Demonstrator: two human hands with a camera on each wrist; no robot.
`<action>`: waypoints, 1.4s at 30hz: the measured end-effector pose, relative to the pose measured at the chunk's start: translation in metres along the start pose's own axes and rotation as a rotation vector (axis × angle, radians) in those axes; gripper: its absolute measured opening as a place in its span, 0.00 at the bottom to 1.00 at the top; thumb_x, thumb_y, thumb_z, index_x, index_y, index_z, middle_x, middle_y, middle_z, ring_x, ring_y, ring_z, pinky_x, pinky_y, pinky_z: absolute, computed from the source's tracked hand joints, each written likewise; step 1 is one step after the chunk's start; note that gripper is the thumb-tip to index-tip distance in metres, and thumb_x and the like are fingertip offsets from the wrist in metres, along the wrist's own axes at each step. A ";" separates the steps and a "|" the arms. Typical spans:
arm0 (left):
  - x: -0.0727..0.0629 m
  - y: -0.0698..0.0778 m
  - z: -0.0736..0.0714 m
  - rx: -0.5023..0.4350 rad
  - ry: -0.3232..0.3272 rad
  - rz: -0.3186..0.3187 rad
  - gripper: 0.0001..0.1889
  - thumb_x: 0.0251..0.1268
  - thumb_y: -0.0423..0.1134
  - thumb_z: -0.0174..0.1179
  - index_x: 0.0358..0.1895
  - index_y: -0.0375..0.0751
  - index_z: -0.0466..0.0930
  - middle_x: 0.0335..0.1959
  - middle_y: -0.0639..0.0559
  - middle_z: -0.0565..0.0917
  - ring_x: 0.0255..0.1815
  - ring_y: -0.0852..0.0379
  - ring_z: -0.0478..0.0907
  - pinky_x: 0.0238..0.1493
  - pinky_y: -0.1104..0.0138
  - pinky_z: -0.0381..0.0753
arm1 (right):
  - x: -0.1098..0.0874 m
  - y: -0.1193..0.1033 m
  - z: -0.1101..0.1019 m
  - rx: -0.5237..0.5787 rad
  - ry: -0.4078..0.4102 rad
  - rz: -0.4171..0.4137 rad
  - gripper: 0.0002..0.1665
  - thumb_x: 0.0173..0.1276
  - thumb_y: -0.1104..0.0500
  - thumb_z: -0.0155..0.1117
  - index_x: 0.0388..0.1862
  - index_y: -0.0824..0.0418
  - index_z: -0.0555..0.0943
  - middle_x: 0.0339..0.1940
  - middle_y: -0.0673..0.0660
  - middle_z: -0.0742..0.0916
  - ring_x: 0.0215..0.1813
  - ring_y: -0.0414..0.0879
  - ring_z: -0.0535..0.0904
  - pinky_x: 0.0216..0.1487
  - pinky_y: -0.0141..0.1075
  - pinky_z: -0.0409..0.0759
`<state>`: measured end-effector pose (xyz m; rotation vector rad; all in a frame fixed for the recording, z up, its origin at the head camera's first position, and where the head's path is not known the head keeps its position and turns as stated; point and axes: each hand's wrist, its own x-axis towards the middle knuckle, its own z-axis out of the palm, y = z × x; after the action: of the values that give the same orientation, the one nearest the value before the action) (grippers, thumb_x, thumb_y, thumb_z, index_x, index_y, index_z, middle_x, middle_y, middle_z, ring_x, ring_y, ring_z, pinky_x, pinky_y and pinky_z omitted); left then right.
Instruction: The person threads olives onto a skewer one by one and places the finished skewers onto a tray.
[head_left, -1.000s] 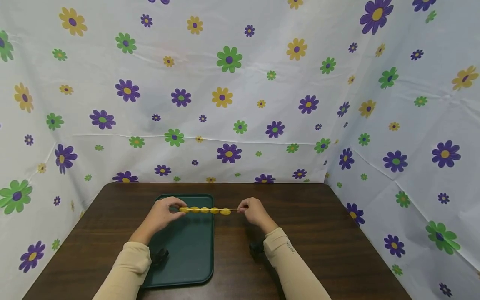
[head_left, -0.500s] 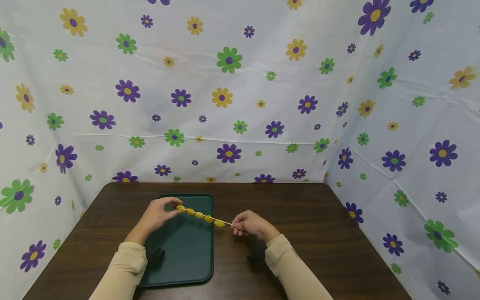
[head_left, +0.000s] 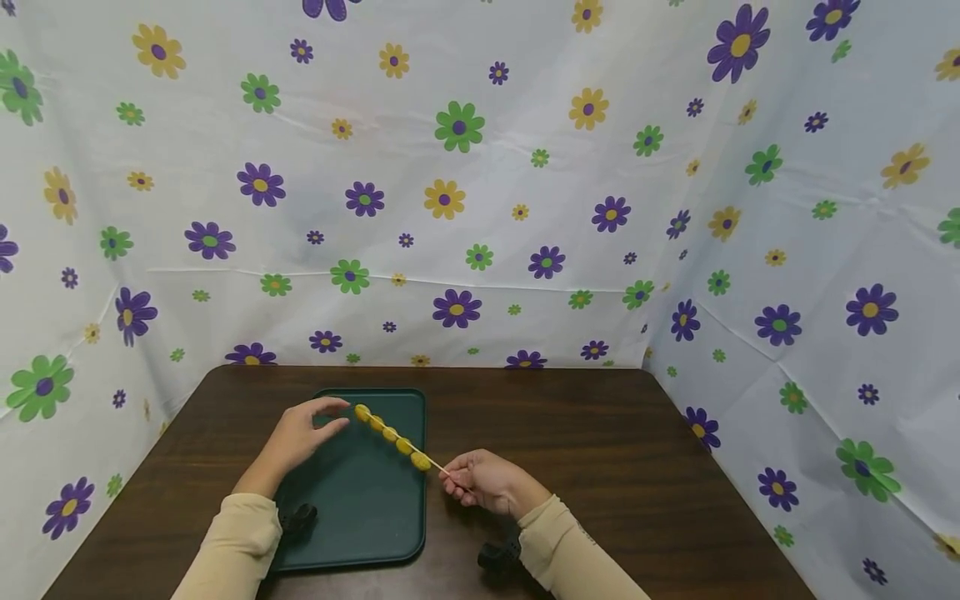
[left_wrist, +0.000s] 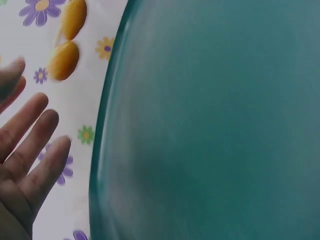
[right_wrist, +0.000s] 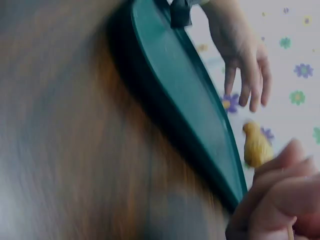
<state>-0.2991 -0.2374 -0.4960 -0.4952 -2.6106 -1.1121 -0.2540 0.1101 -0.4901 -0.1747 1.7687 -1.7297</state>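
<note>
My right hand (head_left: 491, 483) pinches the bare lower end of a thin skewer (head_left: 389, 434), which carries several yellow oval pieces in a row. The skewer slants up and to the left over a dark green tray (head_left: 348, 517). Just beyond its far tip, my left hand (head_left: 291, 440) is apart from it, with thumb and fingers spread. The left wrist view shows this left hand (left_wrist: 30, 155) with nothing in it and two yellow pieces (left_wrist: 64, 61) nearby. In the right wrist view, curled fingers (right_wrist: 280, 200) hide most of the stick.
The tray lies on the left half of a dark brown wooden table (head_left: 600, 467). A white cloth (head_left: 480, 225) printed with flowers hangs behind and along the sides. Black wrist-worn cameras (head_left: 498, 554) sit below both hands.
My left hand has let go of the skewer's tip and drawn back left. My right hand has come nearer and slightly left, tilting the skewer from level to slanted.
</note>
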 end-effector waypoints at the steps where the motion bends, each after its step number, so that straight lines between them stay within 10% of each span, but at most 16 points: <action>1: -0.002 -0.002 -0.001 0.022 0.014 0.005 0.14 0.68 0.35 0.67 0.55 0.38 0.84 0.50 0.40 0.87 0.51 0.39 0.83 0.51 0.44 0.82 | 0.000 -0.001 0.004 0.013 0.012 0.002 0.13 0.78 0.69 0.50 0.50 0.79 0.78 0.25 0.52 0.81 0.24 0.37 0.72 0.22 0.24 0.70; 23: -0.023 -0.006 -0.017 0.076 0.080 -0.002 0.12 0.69 0.29 0.63 0.53 0.34 0.84 0.48 0.38 0.87 0.50 0.37 0.83 0.48 0.43 0.82 | 0.021 -0.001 0.085 0.393 0.336 -0.034 0.11 0.76 0.75 0.46 0.51 0.77 0.75 0.28 0.54 0.80 0.25 0.37 0.71 0.27 0.23 0.74; 30: -0.020 -0.003 -0.020 0.076 0.044 0.011 0.12 0.70 0.29 0.62 0.54 0.32 0.83 0.50 0.37 0.86 0.51 0.37 0.83 0.50 0.43 0.82 | 0.029 0.000 0.103 0.419 0.276 -0.012 0.16 0.74 0.76 0.47 0.59 0.78 0.70 0.34 0.59 0.82 0.31 0.42 0.79 0.38 0.31 0.84; 42: -0.015 0.006 -0.022 0.062 -0.016 -0.009 0.14 0.71 0.30 0.61 0.57 0.32 0.82 0.51 0.36 0.86 0.51 0.37 0.83 0.51 0.43 0.81 | 0.018 -0.007 0.108 0.088 0.035 0.075 0.21 0.77 0.66 0.55 0.63 0.76 0.71 0.51 0.64 0.88 0.53 0.57 0.87 0.53 0.42 0.84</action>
<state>-0.2809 -0.2531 -0.4830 -0.4809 -2.6546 -1.0308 -0.2136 0.0086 -0.4806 -0.0396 1.6979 -1.7625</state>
